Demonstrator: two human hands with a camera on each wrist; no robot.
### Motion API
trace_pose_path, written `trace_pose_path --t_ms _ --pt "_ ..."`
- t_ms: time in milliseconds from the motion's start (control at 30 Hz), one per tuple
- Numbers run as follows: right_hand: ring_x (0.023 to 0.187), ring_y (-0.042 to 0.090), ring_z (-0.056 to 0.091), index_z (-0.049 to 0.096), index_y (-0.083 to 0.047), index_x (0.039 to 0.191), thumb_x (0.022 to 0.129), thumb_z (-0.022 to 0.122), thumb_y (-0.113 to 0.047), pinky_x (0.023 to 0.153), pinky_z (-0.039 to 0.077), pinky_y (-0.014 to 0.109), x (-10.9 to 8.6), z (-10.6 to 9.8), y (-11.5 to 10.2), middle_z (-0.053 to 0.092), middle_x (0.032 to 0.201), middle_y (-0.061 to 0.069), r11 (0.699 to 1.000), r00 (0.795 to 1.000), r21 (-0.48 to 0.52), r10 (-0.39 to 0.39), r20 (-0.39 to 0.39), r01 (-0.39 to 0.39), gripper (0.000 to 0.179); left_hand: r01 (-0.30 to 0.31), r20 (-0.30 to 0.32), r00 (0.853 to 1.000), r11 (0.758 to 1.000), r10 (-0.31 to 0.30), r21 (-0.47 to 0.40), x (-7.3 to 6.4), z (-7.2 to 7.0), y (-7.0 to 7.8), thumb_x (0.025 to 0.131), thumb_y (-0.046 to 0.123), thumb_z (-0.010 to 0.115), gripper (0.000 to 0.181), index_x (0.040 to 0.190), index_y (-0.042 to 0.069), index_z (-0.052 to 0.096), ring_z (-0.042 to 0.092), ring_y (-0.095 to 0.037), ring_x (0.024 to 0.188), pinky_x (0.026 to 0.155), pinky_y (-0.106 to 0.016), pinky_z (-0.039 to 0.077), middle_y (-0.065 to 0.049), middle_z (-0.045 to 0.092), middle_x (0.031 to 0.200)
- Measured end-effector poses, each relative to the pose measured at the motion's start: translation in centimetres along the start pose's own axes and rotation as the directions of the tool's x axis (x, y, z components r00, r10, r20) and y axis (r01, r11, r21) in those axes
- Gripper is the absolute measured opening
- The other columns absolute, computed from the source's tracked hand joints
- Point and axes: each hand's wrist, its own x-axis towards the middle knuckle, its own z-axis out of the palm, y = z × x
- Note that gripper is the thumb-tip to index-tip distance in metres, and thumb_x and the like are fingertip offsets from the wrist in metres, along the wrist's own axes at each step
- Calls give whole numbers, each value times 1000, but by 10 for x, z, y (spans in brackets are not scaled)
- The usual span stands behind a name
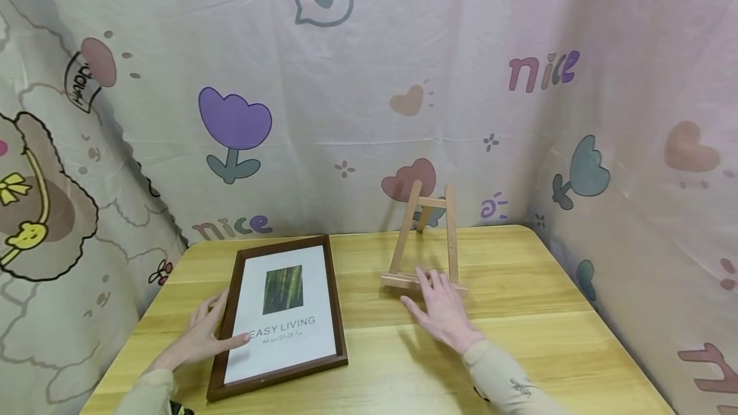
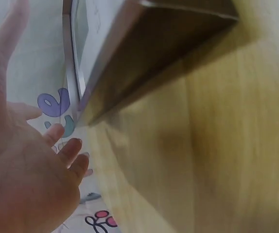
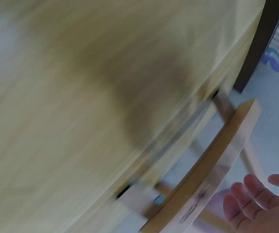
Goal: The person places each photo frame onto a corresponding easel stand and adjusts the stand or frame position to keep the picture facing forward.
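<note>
A brown-edged picture frame point(image 1: 288, 354) with a white "EASY LIVING" insert lies tilted toward the left of the table. My left hand point(image 1: 198, 335) is at its left side, thumb extended over the border and fingers beside the outer edge. The left wrist view shows this hand point(image 2: 27, 170) with fingers loosely spread by the frame point(image 2: 164, 43), not curled round it. To the right stands a small wooden easel point(image 1: 452, 235). My right hand point(image 1: 444, 312) reaches to its front ledge point(image 3: 207, 165), fingertips overlapping the ledge in the head view, fingers extended.
The wooden table point(image 1: 375, 351) has light yellow grain and rounded back corners. A patterned cloth point(image 1: 357, 82) with flowers, hearts and "nice" lettering hangs close behind it and along both sides. The easel's rear leg point(image 1: 425, 218) stands near the back edge.
</note>
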Motion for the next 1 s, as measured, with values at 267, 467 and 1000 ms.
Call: trace_pose_path --t_ms 267,467,1000 --pt "145 50 36 31 -8 157 99 55 -51 118 32 68 4 10 -32 38 155 30 980 980 195 -5 199 -34 76 -19 18 1000 998 20 -54 -11 1 -10 80 38 82 122 159 -3 -2 26 -67 126 86 -85 40 -46 8 147" --pt "143 46 40 26 -10 160 99 53 -55 115 37 67 9 20 -48 40 155 27 927 930 364 -51 365 -92 80 45 102 994 996 -37 -76 -13 -1 -14 82 41 81 123 157 -7 -4 30 -71 125 89 -79 46 -48 5 144" --pt "101 8 60 31 2 155 92 72 -36 94 51 21 29 41 -51 65 120 8 812 757 560 -262 599 -162 84 150 219 967 984 -127 -92 -13 9 -13 87 48 74 116 150 -22 6 43 -64 124 96 -74 47 -48 15 144"
